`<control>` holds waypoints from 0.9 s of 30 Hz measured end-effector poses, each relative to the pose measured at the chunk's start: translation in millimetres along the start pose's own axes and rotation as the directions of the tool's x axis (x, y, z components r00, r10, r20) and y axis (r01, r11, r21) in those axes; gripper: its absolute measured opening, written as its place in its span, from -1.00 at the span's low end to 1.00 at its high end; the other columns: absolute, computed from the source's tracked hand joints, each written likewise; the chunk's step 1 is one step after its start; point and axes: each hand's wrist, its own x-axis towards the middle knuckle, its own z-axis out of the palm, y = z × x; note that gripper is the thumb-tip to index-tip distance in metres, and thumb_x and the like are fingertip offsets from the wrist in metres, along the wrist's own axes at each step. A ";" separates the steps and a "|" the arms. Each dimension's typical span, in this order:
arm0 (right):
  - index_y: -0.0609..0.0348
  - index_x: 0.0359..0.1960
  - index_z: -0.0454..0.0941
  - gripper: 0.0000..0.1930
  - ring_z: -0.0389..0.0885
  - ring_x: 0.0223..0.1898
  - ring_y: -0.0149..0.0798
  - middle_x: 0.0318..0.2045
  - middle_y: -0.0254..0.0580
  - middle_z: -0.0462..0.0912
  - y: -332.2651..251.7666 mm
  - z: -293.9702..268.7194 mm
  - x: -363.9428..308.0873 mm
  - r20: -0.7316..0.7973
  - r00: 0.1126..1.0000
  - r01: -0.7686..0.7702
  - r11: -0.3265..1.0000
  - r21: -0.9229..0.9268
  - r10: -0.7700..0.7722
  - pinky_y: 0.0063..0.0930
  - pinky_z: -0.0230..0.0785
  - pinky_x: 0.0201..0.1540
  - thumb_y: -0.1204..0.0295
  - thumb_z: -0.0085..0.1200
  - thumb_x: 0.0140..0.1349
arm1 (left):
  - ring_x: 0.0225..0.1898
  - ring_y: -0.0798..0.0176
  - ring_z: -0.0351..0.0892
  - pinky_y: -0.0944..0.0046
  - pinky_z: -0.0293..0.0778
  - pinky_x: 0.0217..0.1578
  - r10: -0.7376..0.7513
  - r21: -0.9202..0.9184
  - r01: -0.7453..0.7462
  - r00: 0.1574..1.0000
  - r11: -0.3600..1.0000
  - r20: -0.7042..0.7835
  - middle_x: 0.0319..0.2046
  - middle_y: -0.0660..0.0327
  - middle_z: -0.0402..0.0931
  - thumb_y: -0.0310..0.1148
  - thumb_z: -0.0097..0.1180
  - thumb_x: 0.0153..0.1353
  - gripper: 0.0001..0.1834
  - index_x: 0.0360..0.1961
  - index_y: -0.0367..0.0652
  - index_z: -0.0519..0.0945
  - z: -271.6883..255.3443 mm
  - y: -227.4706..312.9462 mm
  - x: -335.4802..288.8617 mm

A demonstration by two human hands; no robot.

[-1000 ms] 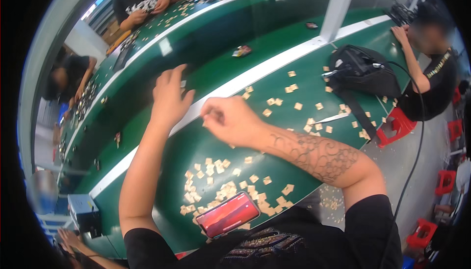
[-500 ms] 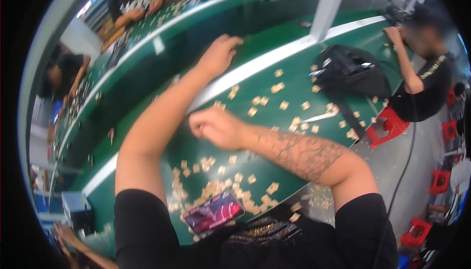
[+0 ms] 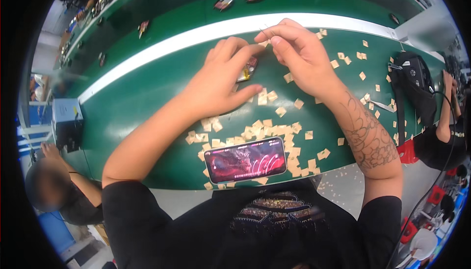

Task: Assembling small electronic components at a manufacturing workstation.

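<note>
My left hand (image 3: 221,80) rests on the green belt (image 3: 137,97), its fingers holding a small dark part (image 3: 248,68) with a reddish face. My right hand (image 3: 299,55) is just to its right, thumb and forefinger pinched on a small tan square (image 3: 265,43) right above that part. The fingertips of the two hands almost touch. Several more tan squares (image 3: 265,126) lie scattered between my forearms and toward the right.
A phone with a lit red screen (image 3: 245,160) lies at the near edge. A black bag (image 3: 417,80) and metal tweezers (image 3: 382,104) sit on the right. More small parts (image 3: 223,3) lie beyond the white stripe (image 3: 196,33). A grey box (image 3: 66,121) is at left, with people nearby.
My left hand has drawn back from its far reach across the belt and now holds the small part. My right hand has come up to meet it with a tan square.
</note>
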 end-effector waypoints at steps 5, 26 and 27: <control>0.24 -0.05 0.75 -0.84 0.54 -0.37 -0.30 -0.31 -0.21 0.59 -9.5 10.3 -0.8 0.140 0.990 -0.009 0.995 -0.095 0.022 -0.42 0.41 -0.26 0.54 0.16 0.45 | 0.28 -0.14 0.41 -0.03 0.40 0.33 -0.044 0.000 0.044 0.998 0.999 0.054 0.21 -0.01 0.40 -0.36 0.55 0.07 -0.05 0.50 -0.11 0.36 -21.3 -3.5 -34.4; 0.15 -0.12 0.70 -0.79 0.70 -0.35 -0.28 -0.32 -0.24 0.64 -23.8 8.3 -2.9 0.281 0.948 -0.023 0.916 -0.401 0.146 -0.35 0.57 -0.25 0.62 0.34 0.23 | 0.06 -0.05 0.59 0.02 0.57 0.05 -0.042 -0.280 0.013 0.994 0.960 -0.100 0.01 0.07 0.54 -0.65 0.47 0.05 -0.22 0.34 -0.10 0.51 -2.6 -15.8 -24.9; 0.15 -0.12 0.70 -0.79 0.70 -0.35 -0.28 -0.32 -0.24 0.64 -16.9 5.7 -2.7 0.280 0.948 -0.024 0.915 -0.402 0.148 -0.35 0.57 -0.25 0.62 0.34 0.23 | 0.07 -0.03 0.62 0.03 0.59 0.04 -0.057 -0.296 0.027 0.994 0.955 -0.095 0.03 0.07 0.55 -0.64 0.47 0.06 -0.23 0.34 -0.11 0.51 -2.4 -15.3 -24.7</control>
